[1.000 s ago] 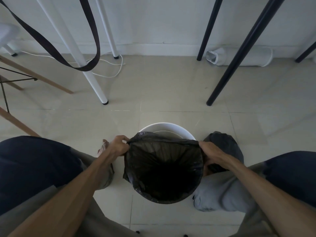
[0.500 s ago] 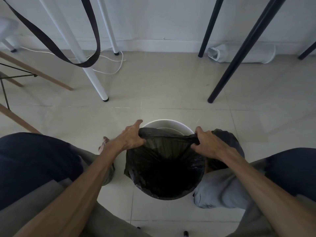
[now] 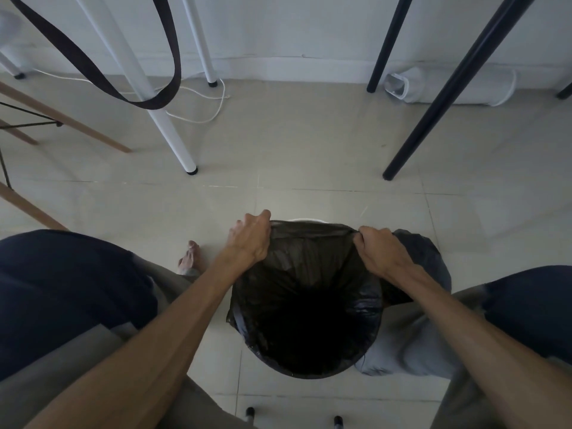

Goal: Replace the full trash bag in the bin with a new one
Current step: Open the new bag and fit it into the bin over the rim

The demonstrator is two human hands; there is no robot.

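Observation:
A black trash bag (image 3: 305,292) lines the round white bin (image 3: 306,220) on the floor between my knees. The bag's mouth is stretched over almost the whole rim; only a thin white sliver of rim shows at the far side. My left hand (image 3: 250,239) grips the bag's edge at the far left of the rim. My right hand (image 3: 376,249) pinches the bag's edge at the far right. A second dark, filled bag (image 3: 424,255) lies on the floor just right of the bin, partly hidden by my right arm.
White table legs (image 3: 173,134) and a hanging black strap (image 3: 154,102) stand ahead on the left, black legs (image 3: 433,100) ahead on the right. A white cable (image 3: 213,109) and a white power strip (image 3: 399,86) lie by the wall. Wooden chair legs (image 3: 71,122) are far left.
Both hands have moved from the sides of the rim to its far edge, pulling the bag's mouth forward over the bin. Much less white rim shows now.

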